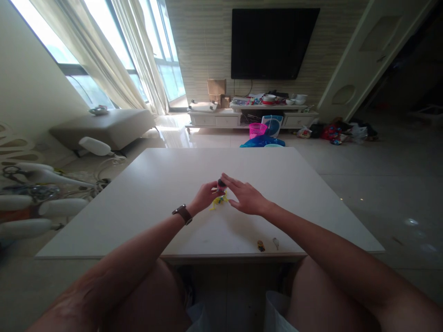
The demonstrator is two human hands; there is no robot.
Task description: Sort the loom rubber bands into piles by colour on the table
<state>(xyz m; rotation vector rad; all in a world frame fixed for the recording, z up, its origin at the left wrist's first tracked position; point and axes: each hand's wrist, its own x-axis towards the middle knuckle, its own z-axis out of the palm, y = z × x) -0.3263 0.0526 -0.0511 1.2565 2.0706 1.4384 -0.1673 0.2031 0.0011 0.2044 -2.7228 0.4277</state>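
My left hand (206, 194), with a dark watch on the wrist, is closed around a small toy figure (221, 184) with a dark top and a pink and white body. My right hand (247, 198) is stretched out flat beside it, its fingertips at the figure's dark top; the thumb is apart from the fingers. Just below the figure is a small bright yellow toy (219, 201) with thin limbs, partly covered by the left hand. Whether the two toys touch, I cannot tell.
On the white table (166, 170), near its front edge, lie a small yellow and brown figure (260, 246) and a small whitish piece (276, 242). A pink basket (256, 130) stands beyond the far edge. A white lamp (44, 175) is at the left.
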